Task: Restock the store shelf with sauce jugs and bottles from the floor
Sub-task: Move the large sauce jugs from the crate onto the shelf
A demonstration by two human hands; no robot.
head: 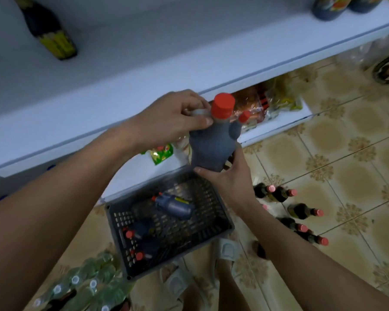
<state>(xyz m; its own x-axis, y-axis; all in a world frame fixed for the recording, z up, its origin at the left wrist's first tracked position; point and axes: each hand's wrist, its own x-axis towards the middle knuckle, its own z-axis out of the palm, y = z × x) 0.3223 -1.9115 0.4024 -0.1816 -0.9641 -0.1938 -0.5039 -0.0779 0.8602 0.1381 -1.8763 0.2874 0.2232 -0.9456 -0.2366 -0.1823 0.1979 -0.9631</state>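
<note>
Head view: we look down over both forearms at a white shelf and a patterned tile floor.
Sauce jug point(213, 147): a dark jug with a large red cap and a smaller red cap beside it, held upright in the air near the centre of the frame, just in front of the shelf point(121, 90) edge and above the basket.
Left hand point(175, 115): we see its fingers curled round the pale handle at the jug's neck, at 9 o'clock from the red cap.
Right hand point(229, 176): it cups the jug's base from below at 6 o'clock, thumb and fingers wrapped round the bottom.
Basket point(211, 227): a dark slotted basket on the floor at 6 o'clock from the jug, holding more red-capped dark jugs point(175, 205) lying on their sides.
Floor bottles point(301, 212): dark bottles with red caps stand on the tiles at 4 o'clock from the jug, near the right forearm.
Clear bottles point(85, 286): a wrapped pack with pale caps at 7 o'clock, lower left.
Shelf stock: a dark bottle with a yellow label point(52, 34) at 11 o'clock; dark jugs point(332, 7) at 1 o'clock.
Lower shelf: blurred packets point(256, 104) sit just behind the jug; we cannot tell what they hold.
</note>
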